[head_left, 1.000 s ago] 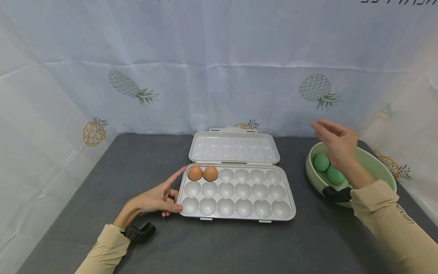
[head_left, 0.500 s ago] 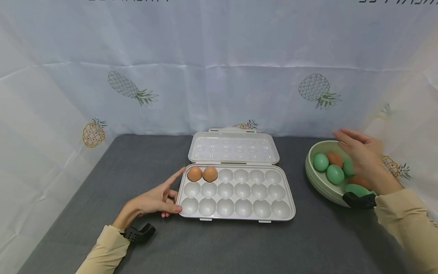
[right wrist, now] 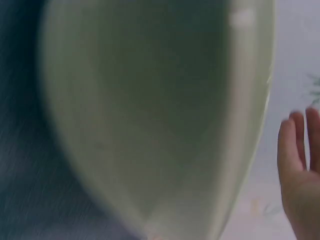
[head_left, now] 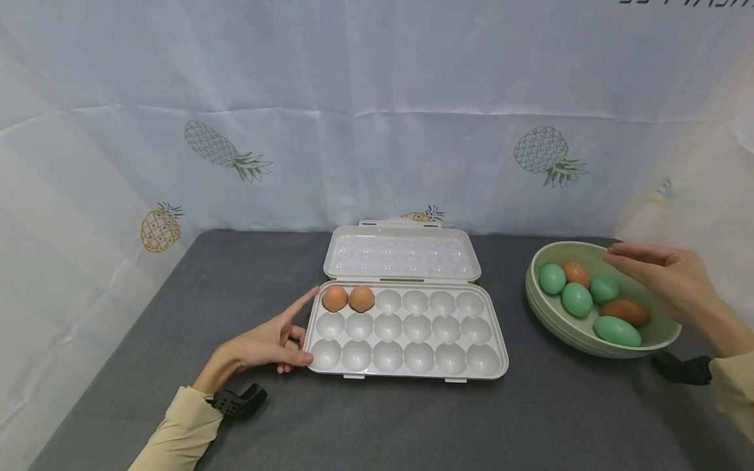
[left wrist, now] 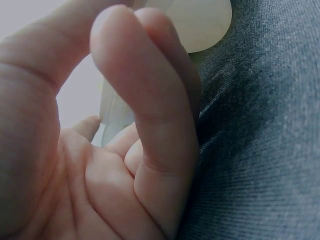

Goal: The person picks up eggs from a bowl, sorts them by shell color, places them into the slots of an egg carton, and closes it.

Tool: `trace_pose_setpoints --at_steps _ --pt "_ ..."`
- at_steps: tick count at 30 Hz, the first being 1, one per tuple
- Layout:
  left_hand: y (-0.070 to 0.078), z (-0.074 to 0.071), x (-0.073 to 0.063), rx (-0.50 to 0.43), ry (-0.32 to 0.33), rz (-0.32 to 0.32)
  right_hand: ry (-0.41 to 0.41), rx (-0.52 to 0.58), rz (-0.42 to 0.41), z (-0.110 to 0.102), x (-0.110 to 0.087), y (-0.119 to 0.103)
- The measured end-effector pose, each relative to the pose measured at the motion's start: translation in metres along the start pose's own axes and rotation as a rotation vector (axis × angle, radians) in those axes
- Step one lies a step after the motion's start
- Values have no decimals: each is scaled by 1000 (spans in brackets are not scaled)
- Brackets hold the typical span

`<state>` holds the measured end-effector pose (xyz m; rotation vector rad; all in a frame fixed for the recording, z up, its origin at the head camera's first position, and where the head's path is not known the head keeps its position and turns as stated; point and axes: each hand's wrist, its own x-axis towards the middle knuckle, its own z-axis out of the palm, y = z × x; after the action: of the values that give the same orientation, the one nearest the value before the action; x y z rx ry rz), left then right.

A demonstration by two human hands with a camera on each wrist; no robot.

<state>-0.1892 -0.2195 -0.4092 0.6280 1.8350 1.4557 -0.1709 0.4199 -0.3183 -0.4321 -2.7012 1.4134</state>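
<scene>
My left hand touches the left edge of a white egg box, its straight index finger at the far corner and its thumb at the near one. The other fingers bend in, as the left wrist view shows. Two brown eggs sit in the back row's leftmost hollows. At the right, my right hand hovers at the right rim of a pale green bowl, fingers extended and holding nothing. Several green eggs and brown eggs lie in the bowl.
The box's lid lies back, open, behind the hollows. A grey cloth covers the table. White curtains with printed pineapples hang at the back and sides, close behind the lid and bowl.
My right hand has moved right and nearer, from above the bowl's left part to its right rim, uncovering the eggs inside. The left hand and egg box stay put.
</scene>
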Motion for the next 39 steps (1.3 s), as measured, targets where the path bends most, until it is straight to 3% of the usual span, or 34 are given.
trace_pose_setpoints --at_steps 1,3,8,21,25,29,34,39 --pt "0 0 0 1 -1 2 4 -98 -12 -2 0 4" --pt "1 0 0 3 -1 4 -23 -184 -64 -6 -1 12" --pt "1 0 0 -2 -2 0 -139 -170 -176 -16 -5 28" --pt "0 0 -1 -5 -2 -3 -308 -374 -241 -34 1 39" --pt "-1 1 0 -11 -11 20 -364 -477 -221 -36 5 38" --pt "-3 2 0 -22 -26 45 -398 -552 -250 -35 10 36" --pt "-3 2 0 -23 -26 50 -456 -546 -295 -33 16 38" --pt "-2 1 -1 -16 -21 44 -591 -418 -365 -32 22 42"
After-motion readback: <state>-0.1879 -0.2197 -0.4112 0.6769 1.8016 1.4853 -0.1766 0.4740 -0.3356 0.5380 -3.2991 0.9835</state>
